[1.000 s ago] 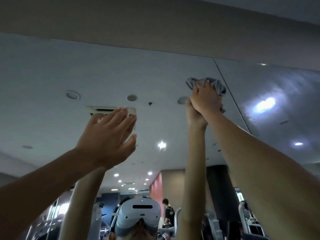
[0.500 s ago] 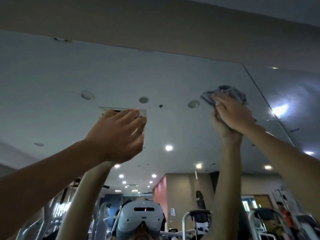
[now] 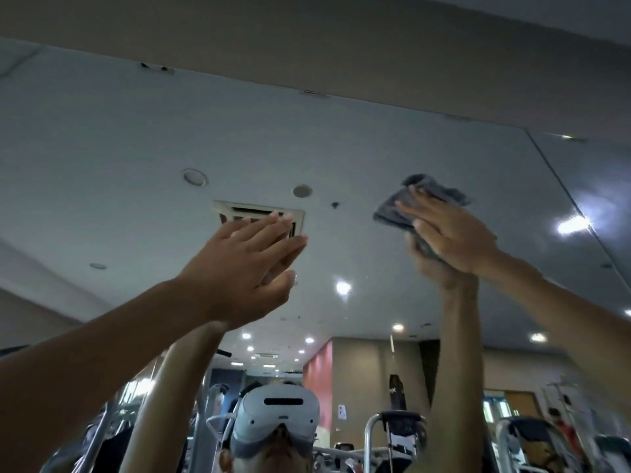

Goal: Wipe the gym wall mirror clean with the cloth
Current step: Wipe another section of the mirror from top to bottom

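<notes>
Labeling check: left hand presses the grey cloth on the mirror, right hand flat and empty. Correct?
Sides are swapped. In the head view the right hand presses the grey cloth on the mirror; the left hand is flat and empty.

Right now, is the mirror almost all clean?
Can't tell how much is done; no clear wiped patch shows. In hand: the right hand presses the cloth high on the mirror, left hand flat beside it. Small specks lower down look left.
</notes>
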Action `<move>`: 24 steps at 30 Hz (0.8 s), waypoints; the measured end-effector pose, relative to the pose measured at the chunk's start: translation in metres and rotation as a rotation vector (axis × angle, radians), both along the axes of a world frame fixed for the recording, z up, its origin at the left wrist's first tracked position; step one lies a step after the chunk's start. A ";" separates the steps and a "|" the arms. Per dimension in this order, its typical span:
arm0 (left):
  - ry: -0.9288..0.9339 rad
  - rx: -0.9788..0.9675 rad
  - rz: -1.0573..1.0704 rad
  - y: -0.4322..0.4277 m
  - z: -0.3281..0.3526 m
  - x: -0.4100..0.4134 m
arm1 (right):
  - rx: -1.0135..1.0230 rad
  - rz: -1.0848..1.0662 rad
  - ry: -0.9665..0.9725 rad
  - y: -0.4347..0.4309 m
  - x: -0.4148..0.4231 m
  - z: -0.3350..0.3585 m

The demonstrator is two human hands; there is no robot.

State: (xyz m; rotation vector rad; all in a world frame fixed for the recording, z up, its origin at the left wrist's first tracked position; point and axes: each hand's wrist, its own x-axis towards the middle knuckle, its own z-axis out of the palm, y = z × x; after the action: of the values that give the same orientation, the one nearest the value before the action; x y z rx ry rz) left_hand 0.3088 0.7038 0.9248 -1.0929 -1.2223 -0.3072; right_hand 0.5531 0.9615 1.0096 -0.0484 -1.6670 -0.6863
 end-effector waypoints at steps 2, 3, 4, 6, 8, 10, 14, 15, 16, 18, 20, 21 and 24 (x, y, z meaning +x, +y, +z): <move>0.016 -0.010 0.027 -0.010 -0.002 -0.008 | -0.174 -0.013 0.167 0.003 0.003 0.019; 0.008 -0.010 0.033 -0.016 -0.005 -0.014 | -0.261 -0.031 0.237 -0.005 -0.004 0.031; -0.004 -0.006 0.036 -0.022 -0.009 -0.021 | -0.333 -0.050 0.296 -0.017 -0.016 0.041; -0.026 0.026 0.036 -0.035 -0.018 -0.036 | -0.390 -0.066 0.341 -0.047 -0.045 0.058; -0.039 0.061 0.046 -0.050 -0.024 -0.049 | -0.313 -0.064 0.281 -0.083 -0.076 0.063; -0.068 0.079 0.054 -0.064 -0.029 -0.061 | -0.164 -0.071 0.168 -0.115 -0.106 0.052; -0.096 0.104 0.079 -0.088 -0.030 -0.080 | 0.172 -0.080 -0.102 -0.124 -0.120 -0.007; -0.099 0.108 0.100 -0.096 -0.029 -0.087 | 0.238 -0.074 -0.165 -0.115 -0.112 -0.019; -0.106 0.114 0.122 -0.104 -0.028 -0.095 | 0.273 -0.070 -0.201 -0.106 -0.101 -0.023; -0.138 0.133 0.145 -0.120 -0.027 -0.110 | 0.219 -0.048 -0.152 -0.090 -0.082 -0.013; -0.171 0.151 0.146 -0.131 -0.029 -0.123 | 0.032 -0.003 0.058 -0.086 -0.082 0.010; -0.173 0.163 0.145 -0.135 -0.031 -0.129 | -0.099 0.001 0.182 -0.094 -0.091 0.022; -0.173 0.157 0.117 -0.137 -0.036 -0.136 | -0.417 0.007 0.456 -0.143 -0.139 0.048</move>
State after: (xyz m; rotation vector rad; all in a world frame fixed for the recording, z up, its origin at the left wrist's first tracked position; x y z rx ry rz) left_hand 0.1724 0.5663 0.8884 -0.8698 -1.3853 -0.4072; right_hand 0.4143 0.8187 1.0571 -0.4629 -1.3391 -0.2810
